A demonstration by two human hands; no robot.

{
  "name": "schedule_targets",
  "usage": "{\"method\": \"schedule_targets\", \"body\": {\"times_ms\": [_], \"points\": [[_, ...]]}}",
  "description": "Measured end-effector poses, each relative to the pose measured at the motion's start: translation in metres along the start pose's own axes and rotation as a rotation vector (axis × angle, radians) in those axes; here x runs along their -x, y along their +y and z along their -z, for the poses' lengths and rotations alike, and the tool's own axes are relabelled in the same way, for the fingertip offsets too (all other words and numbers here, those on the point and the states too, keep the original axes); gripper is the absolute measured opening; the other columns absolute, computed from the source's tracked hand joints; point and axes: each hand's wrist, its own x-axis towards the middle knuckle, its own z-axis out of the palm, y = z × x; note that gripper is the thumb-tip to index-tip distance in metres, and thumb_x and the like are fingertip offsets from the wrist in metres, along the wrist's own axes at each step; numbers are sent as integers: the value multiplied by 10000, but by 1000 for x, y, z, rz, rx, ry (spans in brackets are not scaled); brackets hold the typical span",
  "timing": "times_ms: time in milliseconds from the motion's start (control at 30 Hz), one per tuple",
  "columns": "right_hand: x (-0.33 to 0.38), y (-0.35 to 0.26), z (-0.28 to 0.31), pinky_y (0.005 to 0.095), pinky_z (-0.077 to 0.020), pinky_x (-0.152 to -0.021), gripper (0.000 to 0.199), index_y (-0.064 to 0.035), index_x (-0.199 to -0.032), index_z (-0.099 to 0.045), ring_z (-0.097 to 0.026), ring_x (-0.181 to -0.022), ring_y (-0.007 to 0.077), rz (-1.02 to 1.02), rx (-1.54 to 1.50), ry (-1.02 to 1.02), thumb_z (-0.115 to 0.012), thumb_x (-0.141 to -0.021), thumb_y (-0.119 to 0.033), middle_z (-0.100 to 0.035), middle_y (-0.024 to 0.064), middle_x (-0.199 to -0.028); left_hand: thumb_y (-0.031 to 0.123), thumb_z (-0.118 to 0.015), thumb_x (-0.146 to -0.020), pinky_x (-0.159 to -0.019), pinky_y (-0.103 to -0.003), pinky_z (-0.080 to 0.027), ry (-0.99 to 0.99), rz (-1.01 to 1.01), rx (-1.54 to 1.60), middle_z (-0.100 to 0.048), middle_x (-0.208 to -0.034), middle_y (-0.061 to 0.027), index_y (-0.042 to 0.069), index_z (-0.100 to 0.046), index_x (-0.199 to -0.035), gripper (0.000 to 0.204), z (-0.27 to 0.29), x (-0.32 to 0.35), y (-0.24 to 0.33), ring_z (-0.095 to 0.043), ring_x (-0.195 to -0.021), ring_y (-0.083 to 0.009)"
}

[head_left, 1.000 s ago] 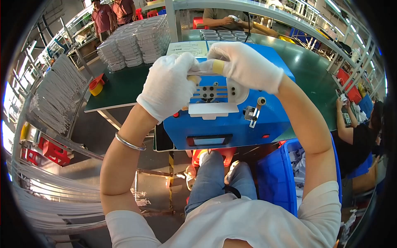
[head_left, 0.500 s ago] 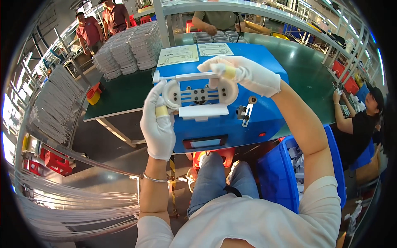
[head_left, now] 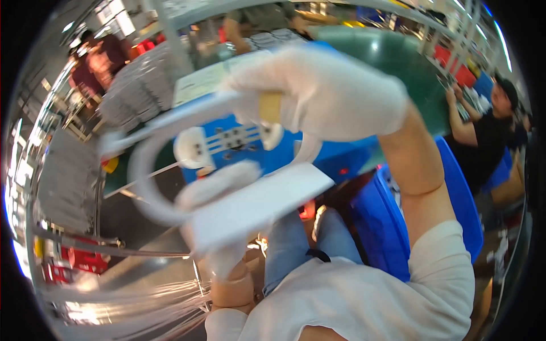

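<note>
A white oval plastic frame (head_left: 138,170) with a flat white panel (head_left: 261,206) along its near side is up in the air, close to me and blurred by motion. My gloved right hand (head_left: 341,94) is closed round its far edge, a yellow wrap showing on one finger. At the near edge, my gloved left hand (head_left: 219,184) grips the frame, partly hidden behind the panel. Beyond them stands a blue machine (head_left: 355,153), seen through the frame's opening. Two white rounded holders (head_left: 190,149) and a slotted metal plate (head_left: 233,139) show on its top, apart from the frame.
Stacks of clear plastic trays (head_left: 139,85) stand on the green table (head_left: 392,62) at the far left. A blue bin (head_left: 378,227) is by my right side. Co-workers are at the far side, far left and right. Thin white strips (head_left: 131,301) hang at the lower left.
The white frame has come up off the machine's holders, toward me and to the left, tilting on the way. Both hands moved with it, and my view has shifted.
</note>
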Motion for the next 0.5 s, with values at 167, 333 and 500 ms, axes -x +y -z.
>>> {"method": "schedule_targets", "body": {"times_ms": [167, 333, 500], "points": [[61, 39, 76, 240, -396, -467, 186, -52, -900, -670, -506, -527, 126, -635, -151, 381, -609, -848, -220, -571, 27, -673, 528, -874, -445, -546, -229, -454, -262, 97, -329, -456, -1329, -234, -37, -238, -1423, 1295, -16, 5, 29, -558, -633, -146], [261, 157, 121, 225, -405, -527, 262, -64, -1067, -636, -512, -614, 109, -1301, -60, 632, -580, -878, -236, -574, 28, -737, 468, -746, -734, -625, -238, -482, -425, 489, -586, -589, -1148, -176, -53, -430, -1318, 844, 29, 41, 24, -578, -691, -127], [351, 184, 56, 345, -531, -790, 366, 2, -1161, -540, -619, -840, 235, -1276, -456, 1009, -574, -894, -247, -605, 133, -991, 285, -768, -739, -681, -254, -476, -477, 669, -598, -584, -1154, -190, -47, -429, -1325, 754, 16, 36, -5, -594, -723, -145]]}}
